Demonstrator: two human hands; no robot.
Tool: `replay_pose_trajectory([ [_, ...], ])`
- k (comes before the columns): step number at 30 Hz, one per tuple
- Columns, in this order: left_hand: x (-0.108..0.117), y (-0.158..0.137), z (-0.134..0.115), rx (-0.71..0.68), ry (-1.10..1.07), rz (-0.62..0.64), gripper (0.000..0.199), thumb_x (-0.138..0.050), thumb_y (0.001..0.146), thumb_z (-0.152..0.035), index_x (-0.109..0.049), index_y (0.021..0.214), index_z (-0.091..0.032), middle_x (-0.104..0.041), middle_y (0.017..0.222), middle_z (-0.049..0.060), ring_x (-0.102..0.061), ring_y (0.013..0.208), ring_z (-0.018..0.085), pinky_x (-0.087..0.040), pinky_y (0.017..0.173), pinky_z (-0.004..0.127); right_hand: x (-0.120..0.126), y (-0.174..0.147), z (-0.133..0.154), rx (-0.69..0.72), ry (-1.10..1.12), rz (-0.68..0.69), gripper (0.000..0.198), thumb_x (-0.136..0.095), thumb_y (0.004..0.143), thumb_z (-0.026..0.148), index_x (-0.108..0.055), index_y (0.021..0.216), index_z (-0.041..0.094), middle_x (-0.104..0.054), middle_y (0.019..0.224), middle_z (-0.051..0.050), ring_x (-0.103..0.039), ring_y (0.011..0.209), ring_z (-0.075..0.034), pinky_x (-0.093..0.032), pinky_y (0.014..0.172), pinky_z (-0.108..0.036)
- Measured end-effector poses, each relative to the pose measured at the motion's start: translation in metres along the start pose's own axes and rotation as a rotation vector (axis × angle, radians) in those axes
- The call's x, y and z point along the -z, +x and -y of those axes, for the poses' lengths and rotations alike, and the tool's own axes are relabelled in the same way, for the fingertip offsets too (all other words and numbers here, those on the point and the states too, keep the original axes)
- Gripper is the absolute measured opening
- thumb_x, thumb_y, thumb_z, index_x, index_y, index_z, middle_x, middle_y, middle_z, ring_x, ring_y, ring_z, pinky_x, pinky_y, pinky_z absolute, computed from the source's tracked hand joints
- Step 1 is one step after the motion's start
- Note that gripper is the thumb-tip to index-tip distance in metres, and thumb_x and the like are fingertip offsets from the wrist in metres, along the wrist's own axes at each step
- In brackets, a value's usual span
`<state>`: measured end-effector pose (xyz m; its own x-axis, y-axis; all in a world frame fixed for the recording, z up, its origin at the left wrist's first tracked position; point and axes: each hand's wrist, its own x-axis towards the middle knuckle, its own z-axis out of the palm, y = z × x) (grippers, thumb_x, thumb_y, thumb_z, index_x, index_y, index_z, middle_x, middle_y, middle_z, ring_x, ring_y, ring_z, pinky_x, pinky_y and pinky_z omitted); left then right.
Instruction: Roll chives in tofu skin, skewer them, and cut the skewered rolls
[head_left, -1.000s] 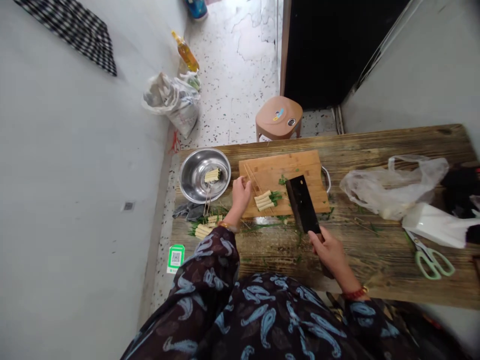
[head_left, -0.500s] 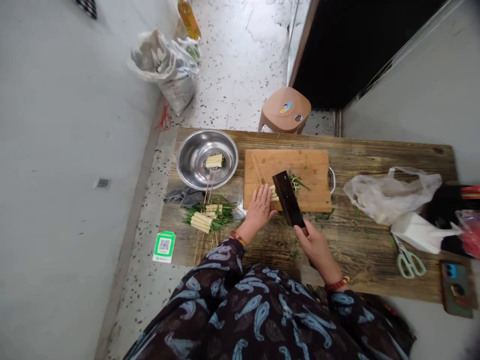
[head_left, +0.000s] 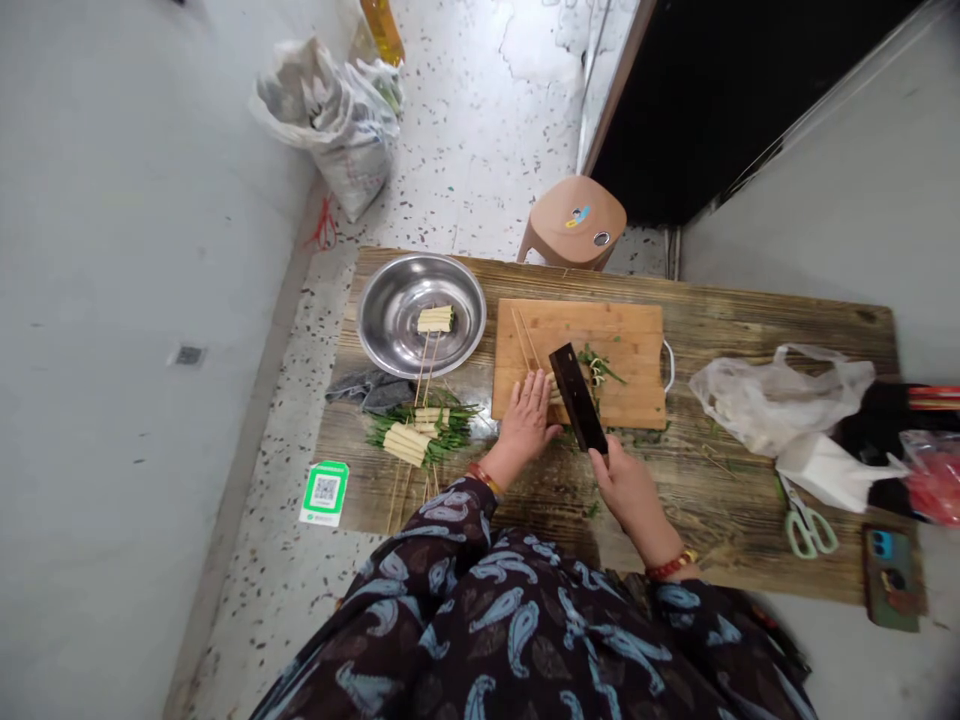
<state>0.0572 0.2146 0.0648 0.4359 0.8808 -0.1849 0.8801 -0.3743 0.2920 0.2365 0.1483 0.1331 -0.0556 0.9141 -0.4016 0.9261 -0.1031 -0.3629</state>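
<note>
My left hand (head_left: 527, 420) lies flat, fingers stretched out, over pale tofu-skin rolls (head_left: 555, 388) at the lower middle of the wooden cutting board (head_left: 637, 350). Two thin skewers (head_left: 527, 338) reach up the board from beneath my fingers. My right hand (head_left: 630, 490) is closed round the handle of a dark, broad-bladed cleaver (head_left: 577, 398). Its blade stands just right of the rolls and hides their right ends. Cut green stalks (head_left: 598, 366) lie on the board right of the blade.
A steel basin (head_left: 367, 325) at the left holds skewered rolls (head_left: 436, 319). More rolls (head_left: 407, 444) with greens lie below it, near a grey cloth (head_left: 371, 390). To the right are a plastic bag (head_left: 772, 395), scissors (head_left: 810, 530) and a phone (head_left: 891, 575). A stool (head_left: 576, 220) stands beyond the table.
The view has shifted slightly. Both hands keep nearly the same places on the board, and the cleaver stays right beside the rolls. The cut greens show a little more apart from the blade.
</note>
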Motion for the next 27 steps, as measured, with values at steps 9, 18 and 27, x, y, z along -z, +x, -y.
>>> replay_pose_trajectory([
  [9,-0.003,0.0,0.002,0.011,-0.022,-0.011,0.091,-0.053,0.081,-0.05,-0.012,0.148,-0.004,-0.008,0.156,0.019,-0.004,0.145,0.032,-0.011,0.116,0.05,-0.001,-0.001,0.021,-0.009,-0.156,0.047,0.028,-0.034,0.097,0.032,-0.051,0.111,0.014,-0.068,0.076,-0.011,-0.063,0.061,-0.019,-0.028,0.051,-0.025],
  [18,0.001,0.0,0.002,-0.003,0.009,0.002,0.091,-0.054,0.08,-0.051,-0.015,0.147,-0.004,-0.008,0.156,0.02,-0.005,0.145,0.032,-0.012,0.116,0.051,-0.011,0.019,0.022,-0.052,-0.031,0.003,0.03,-0.032,0.096,0.033,-0.052,0.106,0.013,-0.068,0.074,-0.012,-0.063,0.063,-0.02,-0.032,0.052,-0.026],
  [27,0.012,-0.009,0.008,-0.004,0.031,0.03,0.084,-0.053,0.083,-0.051,-0.02,0.147,-0.008,-0.014,0.156,0.017,-0.009,0.145,0.03,-0.011,0.116,0.05,-0.004,0.012,-0.027,-0.236,0.612,-0.249,0.035,-0.042,0.087,0.054,-0.05,0.081,0.021,-0.054,0.05,0.004,-0.054,0.045,-0.015,-0.039,0.05,-0.025],
])
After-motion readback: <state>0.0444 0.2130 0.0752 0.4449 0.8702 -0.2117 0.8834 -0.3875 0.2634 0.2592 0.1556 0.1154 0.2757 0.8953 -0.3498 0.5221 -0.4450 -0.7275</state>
